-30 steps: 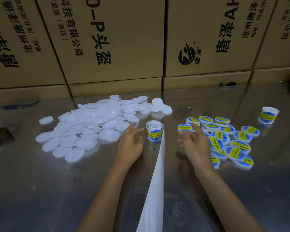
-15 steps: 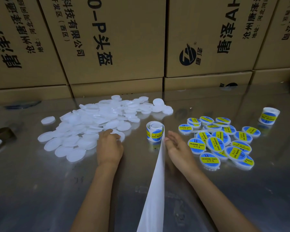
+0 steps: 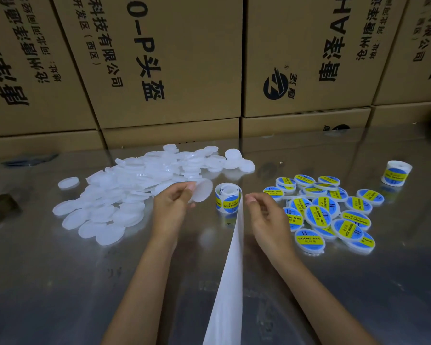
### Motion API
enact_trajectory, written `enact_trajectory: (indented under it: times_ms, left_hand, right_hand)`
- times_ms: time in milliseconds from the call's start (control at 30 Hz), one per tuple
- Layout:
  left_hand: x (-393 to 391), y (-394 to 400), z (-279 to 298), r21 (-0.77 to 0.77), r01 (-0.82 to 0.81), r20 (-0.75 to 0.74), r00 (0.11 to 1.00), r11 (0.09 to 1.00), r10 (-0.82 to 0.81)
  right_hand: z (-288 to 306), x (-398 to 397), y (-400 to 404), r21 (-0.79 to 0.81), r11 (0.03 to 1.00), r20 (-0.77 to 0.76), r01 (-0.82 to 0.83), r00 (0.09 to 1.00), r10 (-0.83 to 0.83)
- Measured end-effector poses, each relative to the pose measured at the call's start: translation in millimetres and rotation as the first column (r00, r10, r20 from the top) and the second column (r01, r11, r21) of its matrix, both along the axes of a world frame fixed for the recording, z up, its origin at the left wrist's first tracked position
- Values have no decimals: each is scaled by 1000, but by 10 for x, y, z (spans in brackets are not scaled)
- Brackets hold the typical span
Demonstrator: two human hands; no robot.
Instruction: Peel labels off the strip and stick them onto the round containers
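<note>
Left hand (image 3: 172,202) pinches blank round container (image 3: 202,193), held just left of label roll (image 3: 228,197) standing on surface (image 3: 60,282). Right hand (image 3: 264,215) nearer strip (image 3: 232,257) — fingers (image 3: 250,196) loosely curled, grasping nothing, just right of roll.

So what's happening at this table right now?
A person is labelling small round containers. The left hand holds one blank white container, lifted beside the pile of unlabelled ones. The right hand, fingers loosely curled and holding nothing, hovers next to the label roll, whose empty backing strip trails toward the camera. A cluster of finished containers with blue and yellow labels lies to the right, and a second roll stands beyond it.
</note>
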State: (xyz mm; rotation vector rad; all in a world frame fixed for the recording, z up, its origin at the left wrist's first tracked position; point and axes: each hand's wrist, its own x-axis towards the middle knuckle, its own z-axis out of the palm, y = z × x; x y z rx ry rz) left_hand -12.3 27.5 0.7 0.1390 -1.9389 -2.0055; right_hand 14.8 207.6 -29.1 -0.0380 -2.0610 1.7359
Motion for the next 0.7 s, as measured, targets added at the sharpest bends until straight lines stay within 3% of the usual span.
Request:
enact_trajectory:
  times_ms: [67, 167, 267, 367, 467, 533, 633, 700]
  left_hand:
    - [74, 84, 88, -25, 136, -63, 989, 990, -137]
    - [149, 225, 148, -173, 312, -145, 930, 934, -338]
    - [189, 342, 143, -282, 406, -115, 885, 869, -451]
    - [217, 432, 133, -247, 426, -64, 889, 870, -454]
    - [203, 466, 103, -118, 441, -1, 896, 890, -444]
    - [208, 471, 97, -119, 430, 28, 903, 895, -430]
    - [186, 448, 104, 35, 326, 10, 945, 945, -327]
    - [138, 397, 86, 141, 261, 24, 963, 955, -267]
  right_hand:
    - [71, 9, -21, -178, 981, 79, -75, 993, 91]
    - [215, 32, 2, -473, 852, 223, -226, 905, 364]
    - [264, 51, 57, -597, 757, 181, -265, 875, 449]
    - [264, 60, 77, -654, 713, 132, -254, 889, 438]
    - [251, 61, 86, -585, 730, 71, -354, 873, 482]
    - [220, 71, 67, -405, 830, 89, -384, 887, 454]
    - [121, 38, 52, -115, 976, 107, -183, 975, 195]
    - [54, -12, 96, -51, 998, 59, -37, 997, 40]
